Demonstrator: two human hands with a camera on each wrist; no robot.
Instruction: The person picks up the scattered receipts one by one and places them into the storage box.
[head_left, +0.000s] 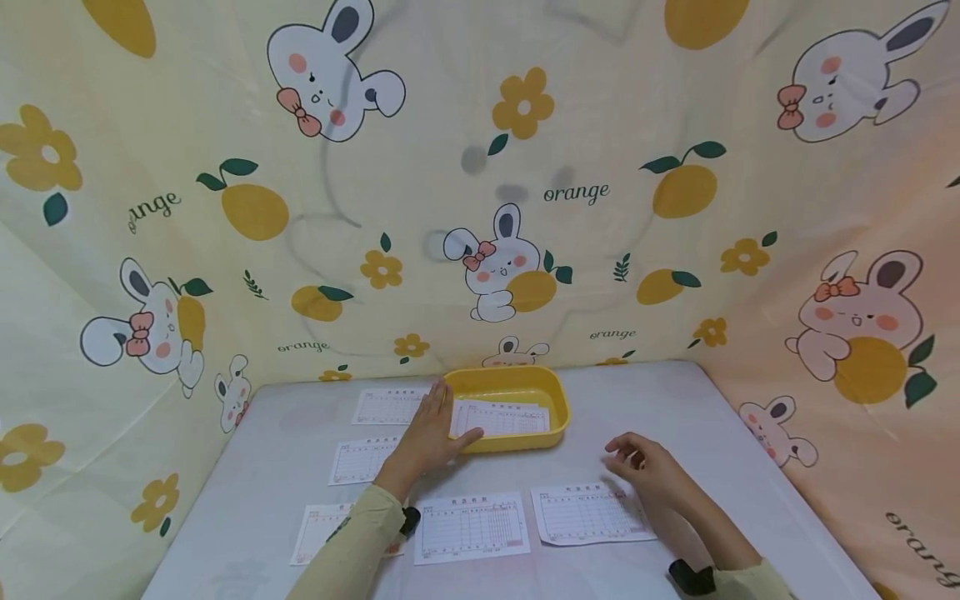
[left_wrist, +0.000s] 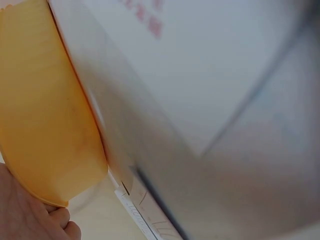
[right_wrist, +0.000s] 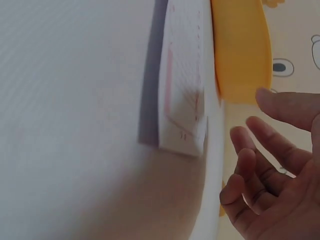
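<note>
A yellow plastic tray (head_left: 558, 437) stands at the back of the table with printed paper slips (head_left: 501, 418) lying inside. My left hand (head_left: 431, 433) rests against the tray's left rim, its fingers fairly straight and the thumb spread over the near corner. In the left wrist view, part of that hand (left_wrist: 30, 215) lies along the tray's edge (left_wrist: 55, 110). Over the table, right of the tray, hovers my right hand (head_left: 652, 471) with loosely bent fingers and nothing in them. It is nearest to a printed slip (head_left: 588, 514), whose edge lifts slightly in the right wrist view.
Another slip (head_left: 471, 529) lies at front centre. Down the left side are three more: a back slip (head_left: 386, 407), a middle slip (head_left: 360, 462) and a front slip (head_left: 318, 529) partly under my left sleeve. A patterned curtain (head_left: 600, 275) encloses the white table (head_left: 240, 467).
</note>
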